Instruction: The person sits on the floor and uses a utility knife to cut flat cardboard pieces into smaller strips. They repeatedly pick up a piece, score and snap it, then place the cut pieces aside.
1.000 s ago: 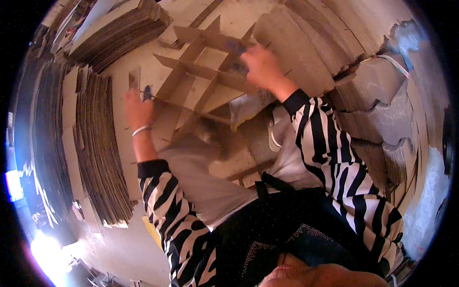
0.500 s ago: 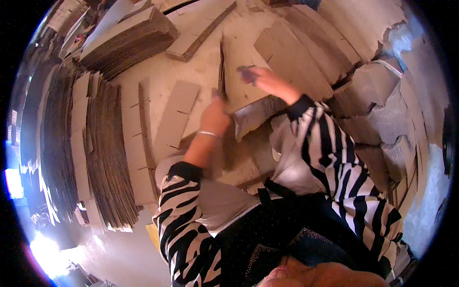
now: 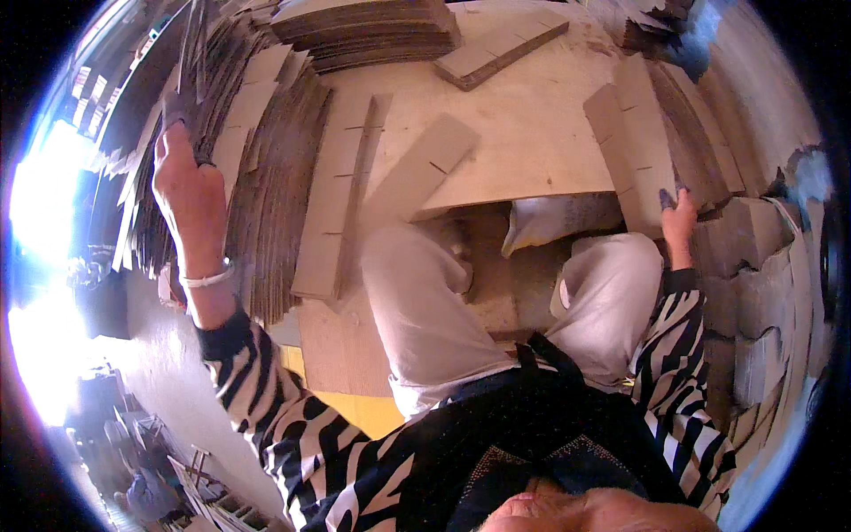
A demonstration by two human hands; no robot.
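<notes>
My left hand (image 3: 191, 195), a white band at its wrist, is raised at the far left. Its fingers are closed around thin cardboard strips (image 3: 191, 58) seen nearly edge-on, above tall stacks of cardboard. Over on the right, my right hand (image 3: 680, 223) pinches the near end of a slotted cardboard strip (image 3: 640, 133) that lies over the stack there. Dark coverings show on the fingertips. Between my hands, a single slotted cardboard piece (image 3: 430, 164) lies slanted on the wooden tabletop (image 3: 523, 133).
Packed cardboard stacks (image 3: 282, 168) line the left side, with a narrow slotted pile (image 3: 332, 213) beside them. A thick stack (image 3: 363, 35) and a smaller bundle (image 3: 501, 53) lie at the far side. A pale sack (image 3: 558, 222) shows below the table edge, between my knees.
My hands have moved apart from the table's middle: the left to the far-left stacks with strips, the right to the right-hand pile. The view has shifted as well.
</notes>
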